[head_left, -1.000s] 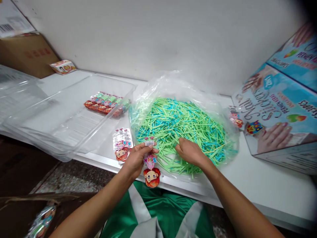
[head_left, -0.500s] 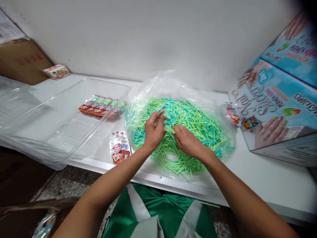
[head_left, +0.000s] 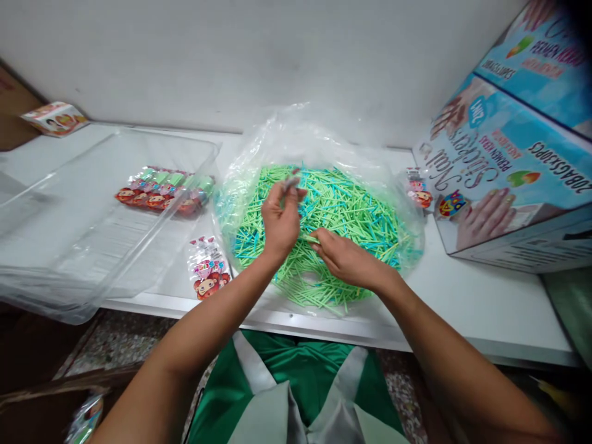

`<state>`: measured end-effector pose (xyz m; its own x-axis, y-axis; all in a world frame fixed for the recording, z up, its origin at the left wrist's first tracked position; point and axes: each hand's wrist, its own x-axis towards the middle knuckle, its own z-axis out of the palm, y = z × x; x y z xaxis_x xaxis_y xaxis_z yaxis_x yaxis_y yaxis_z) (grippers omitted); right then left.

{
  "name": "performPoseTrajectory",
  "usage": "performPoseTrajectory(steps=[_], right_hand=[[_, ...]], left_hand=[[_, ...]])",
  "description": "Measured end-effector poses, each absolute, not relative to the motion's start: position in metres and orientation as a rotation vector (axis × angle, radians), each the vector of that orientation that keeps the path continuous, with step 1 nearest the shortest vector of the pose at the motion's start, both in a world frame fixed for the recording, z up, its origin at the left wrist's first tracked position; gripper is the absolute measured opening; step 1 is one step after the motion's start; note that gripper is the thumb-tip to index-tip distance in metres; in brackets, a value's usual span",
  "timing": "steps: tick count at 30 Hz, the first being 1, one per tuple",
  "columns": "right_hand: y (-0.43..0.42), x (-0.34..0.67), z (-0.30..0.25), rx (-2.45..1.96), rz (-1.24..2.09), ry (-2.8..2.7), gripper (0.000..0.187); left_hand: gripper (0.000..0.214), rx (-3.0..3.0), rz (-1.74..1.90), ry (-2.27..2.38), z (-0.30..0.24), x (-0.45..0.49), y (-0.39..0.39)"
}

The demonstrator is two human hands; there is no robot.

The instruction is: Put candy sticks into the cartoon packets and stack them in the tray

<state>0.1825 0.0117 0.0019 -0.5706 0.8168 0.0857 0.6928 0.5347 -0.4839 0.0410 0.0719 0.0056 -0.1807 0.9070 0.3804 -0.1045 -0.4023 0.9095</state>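
A wide heap of thin green and blue sticks (head_left: 361, 216) lies in an open clear plastic bag (head_left: 291, 139) on the white table. Over the heap's left part, my left hand (head_left: 282, 219) is closed, with a small shiny packet (head_left: 292, 181) poking up from its fingertips, blurred and mostly hidden. My right hand (head_left: 345, 256) is just beside it, pinching a few green sticks (head_left: 309, 238) whose ends point toward my left palm. A flat printed sachet (head_left: 209, 268) with a cartoon face lies left of the bag.
On the left stands a clear plastic tray (head_left: 106, 271), with a row of filled sachets (head_left: 160, 190) in or behind it. Large blue printed boxes (head_left: 504, 166) are stacked at the right, a small sachet (head_left: 419, 188) beside them. A small carton (head_left: 58, 119) sits at the back left.
The view has shifted, so the table things sit further left and slightly higher. My right hand has lowered a little relative to my left; fewer green sticks show between them.
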Motion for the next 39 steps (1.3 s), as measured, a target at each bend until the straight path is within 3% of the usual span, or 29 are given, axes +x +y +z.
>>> performPoseTrajectory(steps=[3, 7, 9, 12, 15, 20, 28, 34, 39], right_hand=[[0.011, 0.173, 0.001, -1.190, 0.810, -2.202, 0.010], [0.009, 0.155, 0.002, -0.999, 1.244, -1.195, 0.016], [0.004, 0.139, 0.001, -0.824, 1.317, -0.753, 0.018], [-0.007, 0.116, -0.007, -0.832, 1.323, -0.579, 0.022], [-0.018, 0.115, -0.017, -0.965, 1.256, -0.743, 0.026], [-0.024, 0.153, -0.014, -1.106, 1.434, -1.235, 0.030], [-0.029, 0.168, 0.004, -1.327, 1.287, -1.808, 0.030], [-0.029, 0.174, 0.025, -1.426, 0.858, -2.232, 0.023], [-0.023, 0.179, 0.046, -1.402, 0.713, -2.489, 0.018]], left_hand=[[0.020, 1.272, 1.651, 0.945, 0.002, 0.049, 0.061], [0.024, 1.050, 1.807, 0.989, 0.001, 0.053, 0.045], [0.026, 0.952, 1.793, 0.994, 0.001, 0.059, 0.035], [0.029, 0.851, 1.737, 0.994, 0.000, 0.069, 0.022], [0.028, 0.829, 1.637, 1.011, -0.003, 0.066, 0.019], [0.023, 0.822, 1.459, 0.976, -0.008, 0.030, 0.020], [0.029, 0.801, 1.239, 0.991, -0.003, -0.006, -0.003], [0.026, 0.855, 1.049, 0.942, -0.009, -0.007, -0.015], [0.020, 1.181, 1.060, 1.023, -0.011, -0.007, -0.023]])
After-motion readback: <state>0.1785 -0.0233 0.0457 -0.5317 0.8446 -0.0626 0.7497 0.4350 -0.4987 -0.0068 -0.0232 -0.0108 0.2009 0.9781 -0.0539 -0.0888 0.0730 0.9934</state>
